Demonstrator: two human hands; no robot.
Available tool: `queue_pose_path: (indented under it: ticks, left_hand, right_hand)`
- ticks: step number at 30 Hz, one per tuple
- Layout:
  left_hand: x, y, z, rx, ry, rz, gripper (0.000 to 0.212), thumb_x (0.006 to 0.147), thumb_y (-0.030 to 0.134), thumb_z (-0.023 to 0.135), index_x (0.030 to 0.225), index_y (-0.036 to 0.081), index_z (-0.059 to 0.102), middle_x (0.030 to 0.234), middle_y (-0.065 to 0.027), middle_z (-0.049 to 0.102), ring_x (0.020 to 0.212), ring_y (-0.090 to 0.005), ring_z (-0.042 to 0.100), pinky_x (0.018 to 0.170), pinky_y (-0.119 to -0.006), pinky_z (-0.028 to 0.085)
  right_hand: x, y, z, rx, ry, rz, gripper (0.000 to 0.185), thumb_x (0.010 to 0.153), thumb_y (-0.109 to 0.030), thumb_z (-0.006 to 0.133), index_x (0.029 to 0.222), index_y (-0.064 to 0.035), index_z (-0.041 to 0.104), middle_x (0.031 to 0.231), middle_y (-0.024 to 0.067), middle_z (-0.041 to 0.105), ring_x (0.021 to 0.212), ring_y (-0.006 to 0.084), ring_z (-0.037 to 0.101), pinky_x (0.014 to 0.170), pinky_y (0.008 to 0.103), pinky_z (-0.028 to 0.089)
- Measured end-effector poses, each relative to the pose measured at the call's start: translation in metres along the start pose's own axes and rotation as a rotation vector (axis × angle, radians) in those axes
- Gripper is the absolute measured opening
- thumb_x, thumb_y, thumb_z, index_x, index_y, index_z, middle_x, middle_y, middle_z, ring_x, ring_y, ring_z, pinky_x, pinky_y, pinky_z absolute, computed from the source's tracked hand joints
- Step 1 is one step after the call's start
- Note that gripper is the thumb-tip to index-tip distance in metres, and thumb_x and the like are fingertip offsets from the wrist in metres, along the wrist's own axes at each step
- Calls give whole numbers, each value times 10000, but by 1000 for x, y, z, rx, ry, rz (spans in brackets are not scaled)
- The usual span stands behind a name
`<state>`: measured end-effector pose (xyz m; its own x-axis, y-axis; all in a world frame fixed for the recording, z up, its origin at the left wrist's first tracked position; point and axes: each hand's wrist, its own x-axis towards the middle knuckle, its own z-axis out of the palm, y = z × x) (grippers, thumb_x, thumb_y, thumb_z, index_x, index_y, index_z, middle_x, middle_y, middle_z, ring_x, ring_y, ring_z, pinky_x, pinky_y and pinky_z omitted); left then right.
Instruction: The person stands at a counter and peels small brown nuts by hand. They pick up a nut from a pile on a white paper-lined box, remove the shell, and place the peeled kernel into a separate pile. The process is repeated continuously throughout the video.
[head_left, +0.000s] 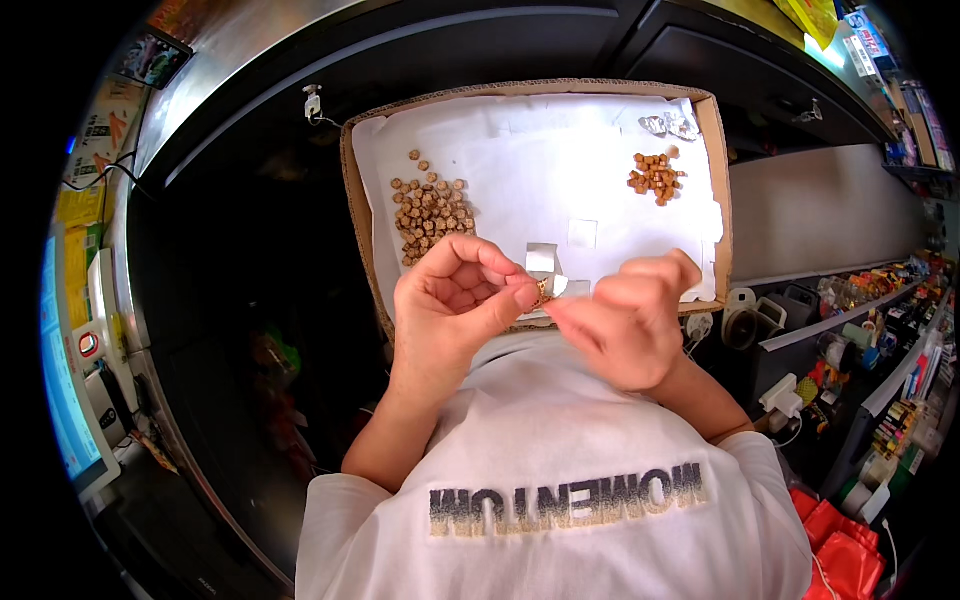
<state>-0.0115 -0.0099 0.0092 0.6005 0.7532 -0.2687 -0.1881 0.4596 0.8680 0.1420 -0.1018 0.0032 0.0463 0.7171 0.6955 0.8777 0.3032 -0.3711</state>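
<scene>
My left hand (457, 300) pinches a small gold-patterned piece (541, 291) between thumb and index finger, above the near edge of a shallow cardboard box (724, 225). From the other side, the blurred fingertips of my right hand (634, 322) meet at the same piece. Its shape is mostly hidden by the fingers; a white flap (559, 285) shows beside it. Just beyond the fingertips lies a creased silvery-white paper piece (541, 257). Another small square sheet (582, 233) rests farther in, and a partly covered sheet (577, 288) sits near my right hand.
White paper (525, 165) lines the box. Many-sided brown pieces (431, 214) are heaped at left, orange-brown bits (656, 178) at right, below crumpled silver foil (667, 126). Dark cabinet doors (480, 49) stand beyond. Packed shelves (862, 330) flank the right; a monitor (71, 375) is left.
</scene>
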Motion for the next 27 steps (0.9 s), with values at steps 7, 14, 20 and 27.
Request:
queue_pose_path:
  ticks: [7, 14, 20, 27]
  left_hand:
    - [-2, -7, 11, -52, 89, 104, 177, 758, -82, 649, 852, 6, 527, 847, -89, 627, 794, -112, 610, 715, -224, 502]
    - [-7, -6, 16, 91, 86, 232, 139, 770, -82, 641, 853, -23, 547, 868, -112, 635, 795, -118, 611, 689, -217, 507]
    - [-9, -10, 16, 92, 99, 262, 141, 774, -85, 635, 889, -38, 569, 871, -104, 635, 798, -119, 609, 694, -219, 509]
    - [-10, -12, 14, 217, 40, 363, 152, 760, -92, 640, 905, -48, 626, 890, -119, 633, 820, -151, 600, 675, -234, 495]
  right_hand:
    - [-9, -8, 16, 1081, -12, 908, 100, 748, 38, 671, 806, 5, 596, 790, 37, 580, 705, 78, 486, 618, 217, 401]
    - [-10, -13, 23, 1224, 120, 934, 73, 788, 36, 638, 840, 16, 592, 808, 27, 580, 716, 52, 490, 614, 189, 395]
    - [-5, -15, 21, 1271, 129, 1003, 60, 806, 23, 627, 855, 14, 595, 816, 22, 590, 729, 40, 508, 620, 171, 414]
    - [-8, -13, 17, 1365, 117, 1078, 65, 804, 26, 630, 865, 22, 605, 816, 27, 599, 743, 53, 536, 645, 172, 436]
